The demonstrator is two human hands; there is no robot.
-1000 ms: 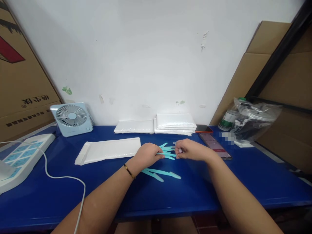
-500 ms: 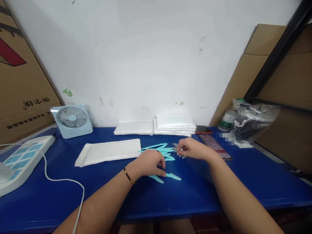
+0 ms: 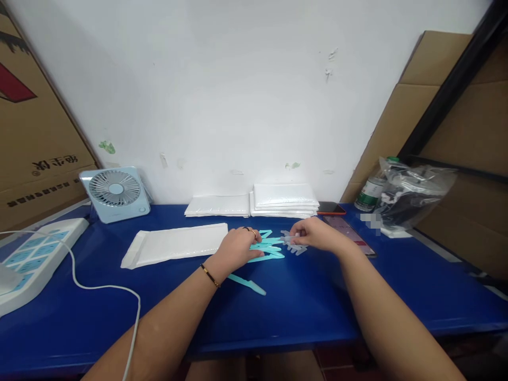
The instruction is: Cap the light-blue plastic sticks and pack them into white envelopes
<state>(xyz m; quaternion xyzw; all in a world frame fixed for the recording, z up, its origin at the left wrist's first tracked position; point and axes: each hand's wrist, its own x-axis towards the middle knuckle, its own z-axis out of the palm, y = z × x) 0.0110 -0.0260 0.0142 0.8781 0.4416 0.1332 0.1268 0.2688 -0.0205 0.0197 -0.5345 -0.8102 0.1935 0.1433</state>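
Several teal plastic sticks [image 3: 272, 248] lie in a loose pile on the blue table [image 3: 293, 312]. My left hand [image 3: 240, 247] is over the pile's left side, thumb and fingers curved round its sticks; whether it grips one is hidden. A single teal stick [image 3: 248, 283] lies nearer the front edge, below my left hand. Just right of the pile are several translucent clear pieces [image 3: 296, 247]. My right hand [image 3: 307, 233] is at these pieces with its fingertips pinched on one. A white padded mailer [image 3: 178, 244] lies flat to the left of my left hand.
Stacked white mailers [image 3: 283, 200] stand against the wall. A fan [image 3: 116, 193] and a power strip [image 3: 39, 259] with a white cable [image 3: 107, 287] are left. Phones [image 3: 349, 233], a bottle [image 3: 370, 193] and a plastic-bagged item [image 3: 413, 196] are right.
My left hand has moved up and left, from the front sticks to the pile. One of the two front teal sticks is no longer there. My right hand has shifted slightly, showing more clear pieces.
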